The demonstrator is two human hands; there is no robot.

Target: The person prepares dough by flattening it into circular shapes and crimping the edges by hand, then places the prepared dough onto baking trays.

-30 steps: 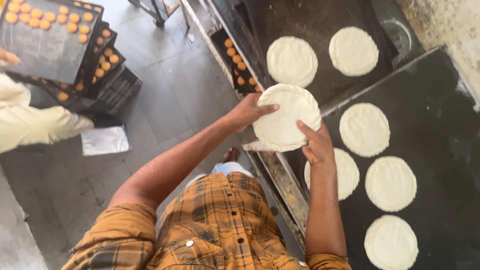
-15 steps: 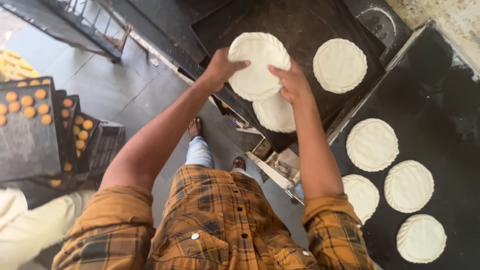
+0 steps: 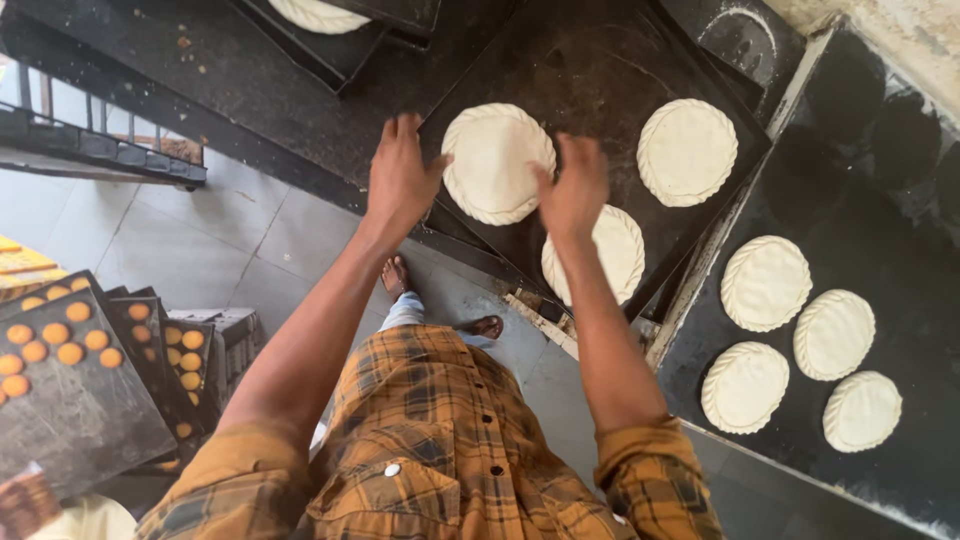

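Note:
A round, pale dough disc with a crimped edge lies flat on a black baking tray. My left hand is at its left edge, fingers spread and the thumb touching the rim. At the disc's right edge is my right hand, seen from the back, its fingers just against the dough. Neither hand grips anything. The same tray holds two more discs, one at the far right and one partly hidden behind my right wrist.
A second black tray on the right carries several crimped discs. Stacked trays of small orange rounds stand on the tiled floor at left. Another tray with dough sits at top. A cream sleeve shows at bottom left.
My hands carried the dough disc from the right tray over to the other tray and set it down flat. It now lies on the tray with my fingers apart at its edges.

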